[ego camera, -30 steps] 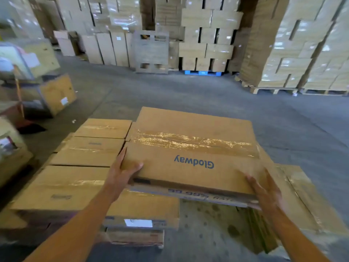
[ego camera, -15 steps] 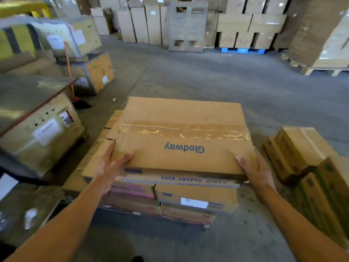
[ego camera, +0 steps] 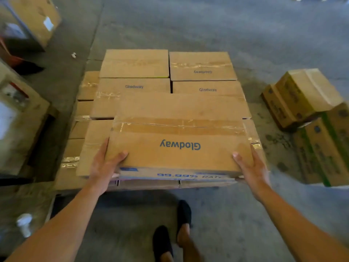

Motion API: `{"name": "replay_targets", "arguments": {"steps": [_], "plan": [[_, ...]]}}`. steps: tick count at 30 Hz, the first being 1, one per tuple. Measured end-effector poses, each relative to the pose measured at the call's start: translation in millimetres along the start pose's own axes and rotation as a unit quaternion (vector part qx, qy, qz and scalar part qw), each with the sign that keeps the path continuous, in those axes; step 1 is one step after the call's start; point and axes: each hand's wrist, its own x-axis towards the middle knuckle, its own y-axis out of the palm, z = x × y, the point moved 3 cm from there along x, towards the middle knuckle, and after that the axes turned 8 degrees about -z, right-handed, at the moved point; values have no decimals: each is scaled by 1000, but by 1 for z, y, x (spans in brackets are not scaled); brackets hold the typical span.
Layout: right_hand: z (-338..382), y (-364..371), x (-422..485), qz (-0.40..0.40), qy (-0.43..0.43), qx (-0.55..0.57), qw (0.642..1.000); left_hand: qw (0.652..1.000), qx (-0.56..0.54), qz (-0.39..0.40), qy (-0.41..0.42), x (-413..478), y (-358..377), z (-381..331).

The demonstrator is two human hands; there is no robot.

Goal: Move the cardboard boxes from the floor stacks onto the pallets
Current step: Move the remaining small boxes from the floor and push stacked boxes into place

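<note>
I hold a flat brown cardboard box (ego camera: 179, 133) printed "Glodway", taped along its top. My left hand (ego camera: 104, 165) grips its near left corner, thumb on top. My right hand (ego camera: 251, 167) grips its near right corner. The box is low over the near edge of a layer of like boxes (ego camera: 136, 63) stacked in rows; whether it rests on them I cannot tell. The pallet under the stack is hidden.
A pile of green-printed cartons (ego camera: 309, 114) stands on the floor to the right. Large boxes and crates (ego camera: 20, 118) crowd the left side. My two feet (ego camera: 177, 233) stand on the grey concrete floor (ego camera: 207, 25) just before the stack.
My view has tilted down and I have stepped closer. The held box has come lower over the near row of the stack. Both hands keep the same grip.
</note>
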Motion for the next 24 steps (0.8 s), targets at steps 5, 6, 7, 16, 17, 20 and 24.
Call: {"name": "replay_targets", "arguments": {"steps": [5, 6, 7, 16, 17, 20, 24], "plan": [[6, 36, 25, -2, 27, 16, 999, 1000, -7, 4, -28, 38, 4, 12], [7, 43, 28, -1, 36, 23, 999, 1000, -6, 1, -30, 45, 4, 14], [4, 51, 32, 3, 45, 26, 999, 999, -6, -2, -32, 52, 3, 16], [-35, 80, 34, 6, 87, -13, 996, 997, -5, -1, -78, 56, -6, 54], [-36, 80, 34, 3, 90, -15, 996, 997, -5, 3, -78, 56, -7, 55], [-38, 82, 34, -1, 91, -25, 996, 996, -20, 4, -82, 55, -5, 56], [-36, 79, 37, 12, 85, -36, 996, 996, -20, -10, -89, 47, -6, 64]]}}
